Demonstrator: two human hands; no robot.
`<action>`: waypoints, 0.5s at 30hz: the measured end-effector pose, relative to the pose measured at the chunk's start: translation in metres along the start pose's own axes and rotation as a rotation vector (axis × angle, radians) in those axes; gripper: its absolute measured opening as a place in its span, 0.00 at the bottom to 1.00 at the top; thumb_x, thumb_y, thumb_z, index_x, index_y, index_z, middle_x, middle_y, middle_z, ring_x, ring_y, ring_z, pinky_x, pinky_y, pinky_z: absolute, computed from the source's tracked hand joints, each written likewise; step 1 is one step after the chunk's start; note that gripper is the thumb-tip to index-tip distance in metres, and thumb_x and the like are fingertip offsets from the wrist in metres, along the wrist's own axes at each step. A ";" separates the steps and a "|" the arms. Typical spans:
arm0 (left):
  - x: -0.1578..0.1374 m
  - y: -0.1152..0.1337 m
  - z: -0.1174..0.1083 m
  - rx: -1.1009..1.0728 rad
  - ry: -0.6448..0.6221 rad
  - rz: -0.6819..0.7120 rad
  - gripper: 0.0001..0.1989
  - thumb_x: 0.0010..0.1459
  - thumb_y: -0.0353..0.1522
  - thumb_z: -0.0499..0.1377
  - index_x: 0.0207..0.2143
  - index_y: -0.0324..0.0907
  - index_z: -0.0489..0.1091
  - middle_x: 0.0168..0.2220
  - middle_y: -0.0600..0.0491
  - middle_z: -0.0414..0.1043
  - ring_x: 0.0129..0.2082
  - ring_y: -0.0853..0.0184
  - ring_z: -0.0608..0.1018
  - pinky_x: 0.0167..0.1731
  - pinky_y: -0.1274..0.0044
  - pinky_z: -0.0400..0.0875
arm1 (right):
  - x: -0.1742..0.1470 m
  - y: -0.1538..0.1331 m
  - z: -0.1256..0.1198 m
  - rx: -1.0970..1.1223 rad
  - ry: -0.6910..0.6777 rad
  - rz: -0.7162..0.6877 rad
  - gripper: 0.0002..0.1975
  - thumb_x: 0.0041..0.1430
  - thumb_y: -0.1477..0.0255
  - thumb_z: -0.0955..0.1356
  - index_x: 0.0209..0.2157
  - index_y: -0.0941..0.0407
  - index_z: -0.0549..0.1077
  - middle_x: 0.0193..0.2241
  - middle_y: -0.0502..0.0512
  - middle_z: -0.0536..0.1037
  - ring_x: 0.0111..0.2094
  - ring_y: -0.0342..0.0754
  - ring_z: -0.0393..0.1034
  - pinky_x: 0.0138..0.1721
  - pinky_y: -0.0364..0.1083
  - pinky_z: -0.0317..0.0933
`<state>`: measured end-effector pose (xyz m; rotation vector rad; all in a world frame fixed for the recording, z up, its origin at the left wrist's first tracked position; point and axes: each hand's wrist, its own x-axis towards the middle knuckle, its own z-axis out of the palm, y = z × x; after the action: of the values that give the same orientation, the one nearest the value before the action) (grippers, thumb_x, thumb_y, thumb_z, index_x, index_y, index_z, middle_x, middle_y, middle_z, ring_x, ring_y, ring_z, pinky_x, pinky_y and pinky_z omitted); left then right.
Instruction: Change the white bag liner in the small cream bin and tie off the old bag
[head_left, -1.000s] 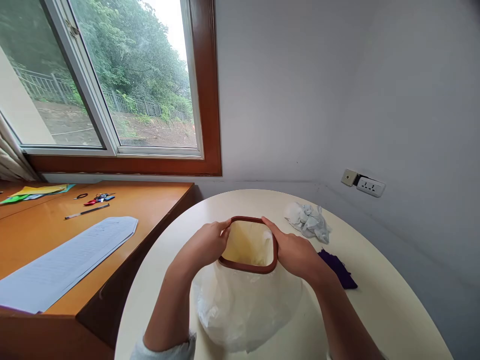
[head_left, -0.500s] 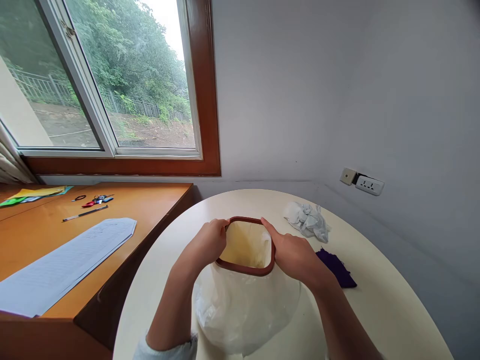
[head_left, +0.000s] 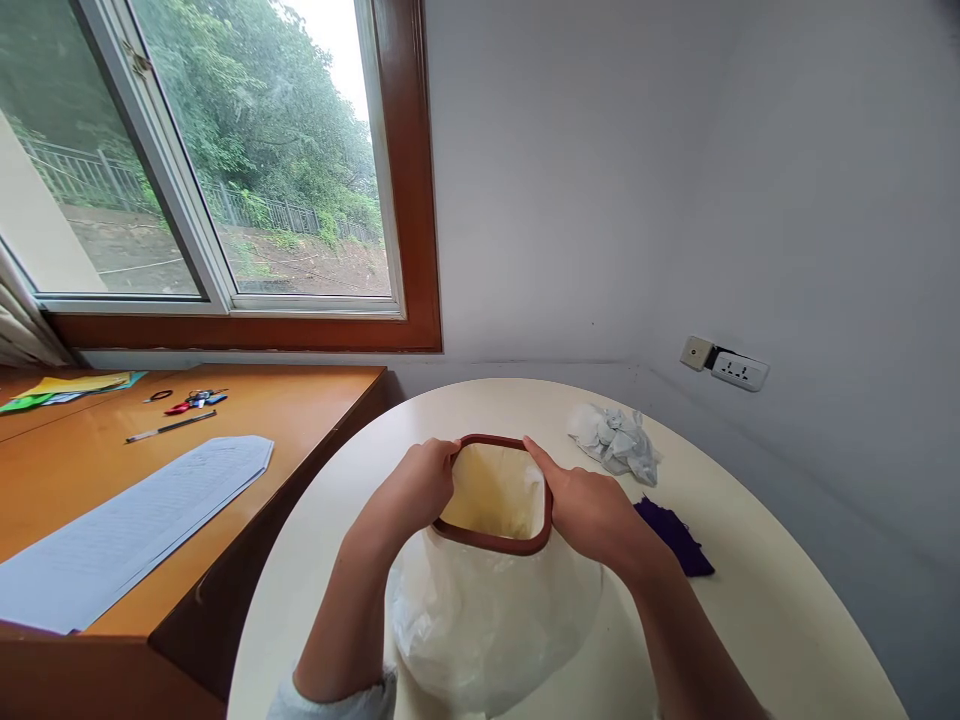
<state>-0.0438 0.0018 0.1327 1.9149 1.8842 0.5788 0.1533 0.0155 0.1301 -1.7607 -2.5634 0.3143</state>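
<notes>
A small trash bin stands on the round table, its brown square rim (head_left: 491,544) around the mouth. A translucent white plastic bag (head_left: 495,620) lines the inside, passes under the rim and flares out over the near side. My left hand (head_left: 420,485) is closed on the rim's left side, thumb at the far left corner. On the right side, my right hand (head_left: 592,505) grips the rim, with the index finger stretched along the far right corner. The fingers under the rim are hidden. Yellowish inner walls show through the bag.
To the right lie a crumpled white plastic bag (head_left: 619,440) and a dark purple cloth (head_left: 675,537) on the round cream table (head_left: 322,560). A wooden desk (head_left: 300,400) at left bears papers (head_left: 150,530), a pen (head_left: 171,427) and scissors (head_left: 196,401). Wall sockets (head_left: 739,370) are at right.
Almost nothing differs. Both hands keep their grip on the rim, which sits very slightly lower and to the right in view.
</notes>
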 end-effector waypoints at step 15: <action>-0.003 0.002 0.000 0.064 0.010 0.021 0.08 0.47 0.24 0.45 0.22 0.41 0.62 0.21 0.54 0.63 0.16 0.73 0.59 0.17 0.77 0.45 | 0.002 0.007 0.004 0.004 -0.008 -0.047 0.35 0.56 0.74 0.56 0.62 0.49 0.34 0.30 0.55 0.74 0.27 0.46 0.66 0.26 0.42 0.46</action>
<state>-0.0423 -0.0016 0.1341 1.9771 1.9129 0.5410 0.1580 0.0191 0.1248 -1.6985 -2.6030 0.3260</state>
